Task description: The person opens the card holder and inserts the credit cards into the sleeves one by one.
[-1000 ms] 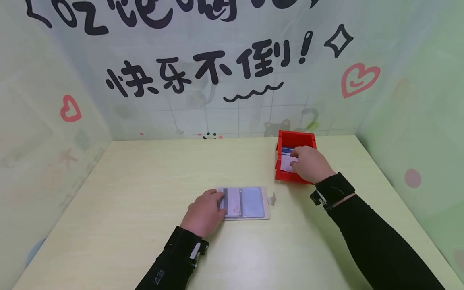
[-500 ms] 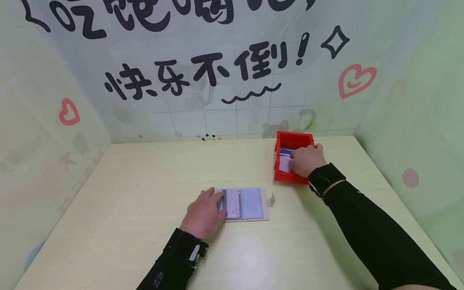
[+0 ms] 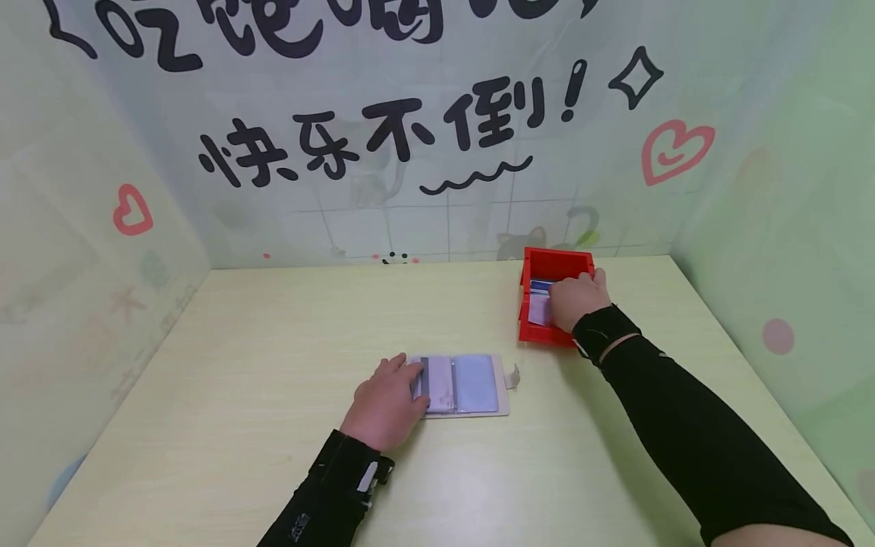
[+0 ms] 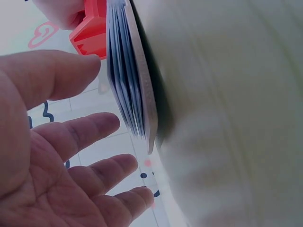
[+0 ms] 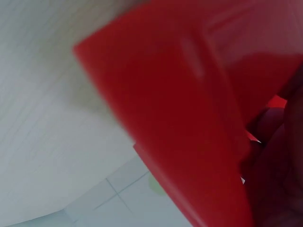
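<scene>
Hands apart: left hand (image 3: pixel 384 405), fingers spread, at left end of open card holder (image 3: pixel 476 384), long axis left-right; right hand (image 3: pixel 579 298), grip hidden, can't tell, in red box (image 3: pixel 545 334) beyond holder's right end, nearer cards (image 3: pixel 539 310).

On the surface (image 3: pixel 307 327), your card book (image 3: pixel 476 384) lies open near the middle, its flap (image 3: pixel 513 377) past the right edge. Your left hand (image 3: pixel 386 403) is at the book's left edge, its fingers (image 3: pixel 410 371) reaching over that side. The box (image 3: pixel 547 335) sits behind and to the right of the book, near the back edge. Cards (image 3: pixel 540 308) lie in the box's front part, just left of your right hand (image 3: pixel 577 300), which reaches in from the right.
</scene>
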